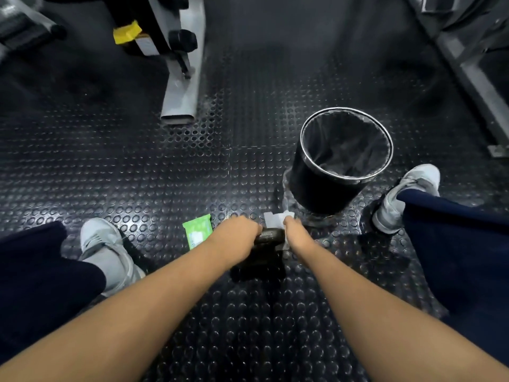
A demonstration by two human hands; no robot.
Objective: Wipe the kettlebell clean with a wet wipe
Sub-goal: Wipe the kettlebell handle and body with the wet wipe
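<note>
A dark kettlebell [268,245] stands on the studded rubber floor between my feet, partly hidden by my hands. My left hand [237,234] grips the left end of its handle. My right hand [296,232] presses a white wet wipe [275,219] against the right end of the handle; the wipe sticks out above my fingers. A green pack of wipes [197,234] lies flat on the floor just left of my left hand.
A black waste bin [311,186] with a liner and a metal rim stands just beyond my right hand. My grey shoes [102,244] [407,197] flank the kettlebell. A grey machine leg [183,86] lies far left; a metal frame [473,86] runs at far right.
</note>
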